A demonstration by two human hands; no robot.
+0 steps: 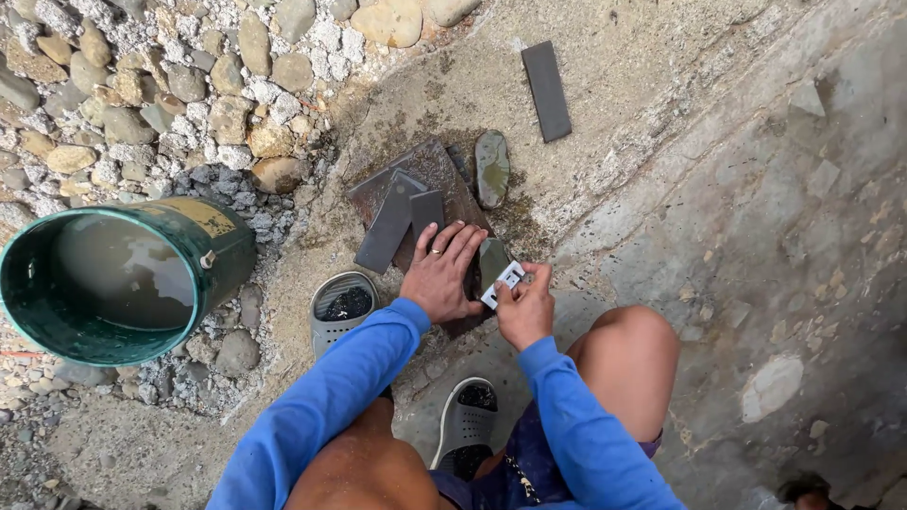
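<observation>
My left hand (438, 275) lies flat, fingers spread, on a dark reddish stone slab (444, 170) on the concrete ground. A ring shows on one finger. My right hand (525, 307) pinches a small white flat piece with holes (504, 282) and holds it against a smooth oval grey stone (491, 260) at the slab's near right edge. Two dark rectangular sharpening stones (390, 222) lie on the slab just beyond my left fingers. Both arms wear blue sleeves.
A green bucket of water (118, 279) stands on pebbles at left. Another oval stone (492, 167) and a long dark bar stone (547, 91) lie farther out. Grey sandals (342, 307) sit by my knees. Rough concrete spreads to the right.
</observation>
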